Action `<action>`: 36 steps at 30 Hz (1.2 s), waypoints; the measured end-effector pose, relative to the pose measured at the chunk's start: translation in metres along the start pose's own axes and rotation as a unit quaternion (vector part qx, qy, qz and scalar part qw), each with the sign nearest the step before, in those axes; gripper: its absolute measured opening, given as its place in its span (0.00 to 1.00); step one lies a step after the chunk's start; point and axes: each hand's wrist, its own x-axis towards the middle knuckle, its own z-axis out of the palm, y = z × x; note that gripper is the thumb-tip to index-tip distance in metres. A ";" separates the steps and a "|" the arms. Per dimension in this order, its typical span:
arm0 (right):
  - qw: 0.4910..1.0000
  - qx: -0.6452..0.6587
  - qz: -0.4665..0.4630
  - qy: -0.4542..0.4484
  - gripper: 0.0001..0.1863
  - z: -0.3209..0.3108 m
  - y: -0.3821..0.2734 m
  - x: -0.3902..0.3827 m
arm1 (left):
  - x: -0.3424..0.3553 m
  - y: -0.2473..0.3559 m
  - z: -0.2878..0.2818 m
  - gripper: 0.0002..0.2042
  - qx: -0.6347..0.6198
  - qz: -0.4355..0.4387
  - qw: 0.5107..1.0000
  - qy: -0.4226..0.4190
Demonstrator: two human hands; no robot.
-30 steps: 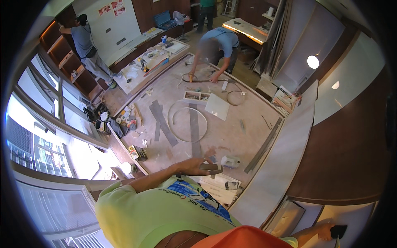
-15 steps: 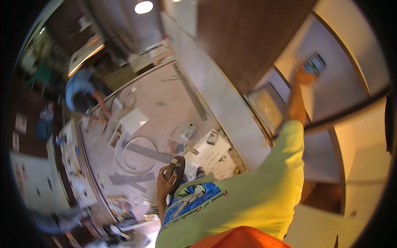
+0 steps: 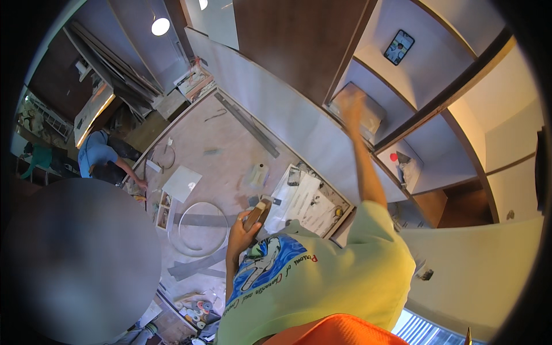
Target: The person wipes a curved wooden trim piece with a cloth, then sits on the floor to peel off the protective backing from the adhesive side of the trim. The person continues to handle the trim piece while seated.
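My left hand point(image 3: 238, 236) grips a brown, block-like piece point(image 3: 257, 215) with a pale top, held over the work table point(image 3: 215, 141). My right hand point(image 3: 351, 108), smeared by motion, reaches up at a lower cabinet compartment point(image 3: 393, 109), over a shiny, light-coloured item point(image 3: 370, 112) lying there; whether it touches it I cannot tell. A phone point(image 3: 399, 47) with a lit screen rests in the compartment above.
Pale rings point(image 3: 203, 236), grey strips point(image 3: 247, 126), a white square sheet point(image 3: 181, 185), a jug point(image 3: 259, 173) and papers point(image 3: 302, 210) lie on the table. A co-worker point(image 3: 98, 154) bends at its far side. A blurred round grey shape point(image 3: 80, 259) hides the lower left.
My view has turned toward the cabinet. My right hand has let go of the phone, now lying in the compartment, and moved leftward. The grey round shape has appeared at lower left.
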 end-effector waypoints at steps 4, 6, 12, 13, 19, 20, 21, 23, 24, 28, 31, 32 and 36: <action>0.651 0.352 0.043 -0.671 0.31 -0.043 -0.155 -0.214 | -0.006 0.012 -0.042 0.25 0.082 -0.012 0.989 -0.124; 0.457 0.292 0.108 -0.833 0.42 -0.061 -0.223 -0.251 | -0.016 0.014 -0.065 0.24 0.096 0.019 0.985 -0.140; 0.309 0.328 0.205 -0.869 0.47 -0.103 -0.319 -0.283 | -0.047 -0.012 -0.116 0.23 0.104 0.046 0.977 -0.178; 0.257 0.335 0.212 -0.881 0.46 -0.100 -0.324 -0.287 | -0.052 -0.019 -0.123 0.23 0.125 0.039 0.975 -0.180; 0.262 0.368 0.243 -0.858 0.25 -0.088 -0.357 -0.306 | -0.079 -0.039 -0.145 0.24 0.133 0.019 0.984 -0.119; 0.268 0.368 0.250 -0.854 0.24 -0.087 -0.364 -0.307 | -0.082 -0.042 -0.147 0.24 0.129 0.020 0.987 -0.098; 0.270 0.361 0.254 -0.856 0.23 -0.085 -0.371 -0.307 | -0.083 -0.045 -0.149 0.24 0.115 0.033 0.989 -0.091; 0.321 0.422 0.209 -0.821 0.17 -0.081 -0.382 -0.305 | -0.084 -0.054 -0.155 0.25 0.080 0.043 0.994 -0.065; 0.325 0.466 0.184 -0.802 0.16 -0.076 -0.387 -0.302 | -0.082 -0.060 -0.158 0.25 0.083 0.067 0.993 -0.047; 0.412 0.448 0.241 -0.756 0.12 -0.059 -0.419 -0.287 | -0.082 -0.075 -0.171 0.25 0.056 0.084 0.995 0.023; 0.517 0.481 0.225 -0.671 0.13 -0.067 -0.436 -0.256 | -0.081 -0.071 -0.177 0.22 -0.049 0.057 0.995 0.072; 0.553 0.481 0.215 -0.645 0.14 -0.073 -0.441 -0.245 | -0.079 -0.068 -0.176 0.22 -0.098 0.044 0.991 0.074; 0.614 0.513 0.150 -0.581 0.12 -0.091 -0.453 -0.212 | -0.068 -0.056 -0.173 0.22 -0.207 -0.022 0.974 0.092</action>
